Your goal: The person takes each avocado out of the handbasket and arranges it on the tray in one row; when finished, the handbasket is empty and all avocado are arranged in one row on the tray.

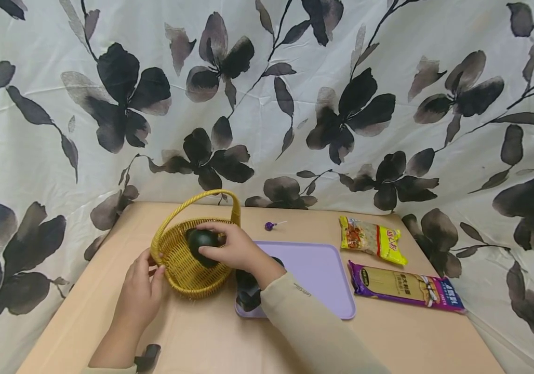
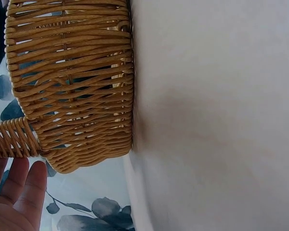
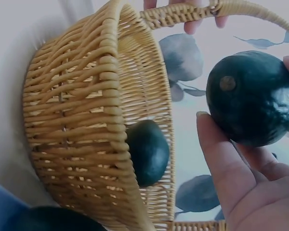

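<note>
My right hand point(image 1: 231, 246) grips a dark green avocado point(image 1: 203, 246) above the yellow wicker basket point(image 1: 192, 291). In the right wrist view this avocado point(image 3: 253, 98) shows its round stem scar, with fingers and thumb around it, apart from the basket rim. A second avocado point(image 3: 149, 153) lies inside the basket. At the basket's left side, my left hand point(image 1: 143, 288) holds the base of the arched handle point(image 1: 192, 201). The left wrist view shows its fingers point(image 2: 31, 185) against the woven handle base point(image 2: 12, 139).
Right of the basket lies a lilac tray point(image 1: 318, 280), partly hidden by the right arm. Behind it is a purple lollipop point(image 1: 270, 226). A yellow food packet point(image 1: 372, 240) and a long purple packet point(image 1: 404, 285) lie at the right. Floral cloth point(image 1: 267, 104) hangs behind.
</note>
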Demonstrator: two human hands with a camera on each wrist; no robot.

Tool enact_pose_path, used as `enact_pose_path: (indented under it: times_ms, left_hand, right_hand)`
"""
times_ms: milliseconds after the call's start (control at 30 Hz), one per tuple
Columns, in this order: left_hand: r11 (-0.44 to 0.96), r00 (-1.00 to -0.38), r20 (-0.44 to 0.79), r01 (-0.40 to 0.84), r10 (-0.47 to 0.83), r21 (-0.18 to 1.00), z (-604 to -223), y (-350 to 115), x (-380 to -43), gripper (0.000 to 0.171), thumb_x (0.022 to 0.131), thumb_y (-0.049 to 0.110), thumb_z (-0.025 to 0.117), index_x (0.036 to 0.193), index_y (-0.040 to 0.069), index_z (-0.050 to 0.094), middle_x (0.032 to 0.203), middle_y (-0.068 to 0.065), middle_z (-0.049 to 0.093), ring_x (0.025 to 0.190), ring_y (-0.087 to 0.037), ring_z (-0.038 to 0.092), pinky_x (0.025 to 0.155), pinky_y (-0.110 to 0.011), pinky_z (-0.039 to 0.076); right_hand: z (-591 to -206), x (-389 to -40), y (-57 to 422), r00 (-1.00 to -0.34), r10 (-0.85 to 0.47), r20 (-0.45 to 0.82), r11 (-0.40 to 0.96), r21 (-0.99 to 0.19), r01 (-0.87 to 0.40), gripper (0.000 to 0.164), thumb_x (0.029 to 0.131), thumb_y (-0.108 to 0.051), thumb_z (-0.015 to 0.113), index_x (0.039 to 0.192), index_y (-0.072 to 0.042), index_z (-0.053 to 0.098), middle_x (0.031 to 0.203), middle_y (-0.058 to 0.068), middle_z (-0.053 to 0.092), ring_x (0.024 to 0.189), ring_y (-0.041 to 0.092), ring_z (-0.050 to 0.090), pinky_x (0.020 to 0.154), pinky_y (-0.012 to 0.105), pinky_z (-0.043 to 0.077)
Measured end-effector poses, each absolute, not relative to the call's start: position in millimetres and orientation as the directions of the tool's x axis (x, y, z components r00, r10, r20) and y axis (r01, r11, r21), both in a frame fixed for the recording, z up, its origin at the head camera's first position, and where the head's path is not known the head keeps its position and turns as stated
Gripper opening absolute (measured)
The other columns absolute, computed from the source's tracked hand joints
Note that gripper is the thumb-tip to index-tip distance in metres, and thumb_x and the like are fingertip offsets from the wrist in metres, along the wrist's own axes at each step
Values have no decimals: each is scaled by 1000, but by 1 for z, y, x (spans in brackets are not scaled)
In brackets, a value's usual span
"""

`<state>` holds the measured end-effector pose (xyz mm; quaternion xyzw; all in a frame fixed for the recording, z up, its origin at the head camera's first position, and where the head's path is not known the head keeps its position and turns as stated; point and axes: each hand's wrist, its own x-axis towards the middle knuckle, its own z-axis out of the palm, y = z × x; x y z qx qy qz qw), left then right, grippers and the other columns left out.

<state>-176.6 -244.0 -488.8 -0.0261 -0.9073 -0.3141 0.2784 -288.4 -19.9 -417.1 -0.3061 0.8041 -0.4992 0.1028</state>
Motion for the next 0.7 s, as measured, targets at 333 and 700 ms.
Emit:
enact_pose_path:
  times_ms: [333,700]
  left_hand:
    - [802,-846,519,225,-122,554,-487,-244,-176,43,107,10,50,145,-4,39,127,-19,56,120,-35,56,95,-54,57]
    - [798,-849,514,222,-124,560,-484,-243,-175,43,107,10,50,146,-5,38,127,-21,55,121,-37,55,95,-55,57]
  right_hand:
    - [-422,-281,20,-819,-557,136,198,-936,-290,48,91,-27,79,137,-29,65,138,-5,60,110,20,68,85,30,66]
    - [-434,-281,65,-868,-478,135,202,-945,-258,48,93,-23,77,139,-29,63,129,6,63,110,26,69,88,37,65]
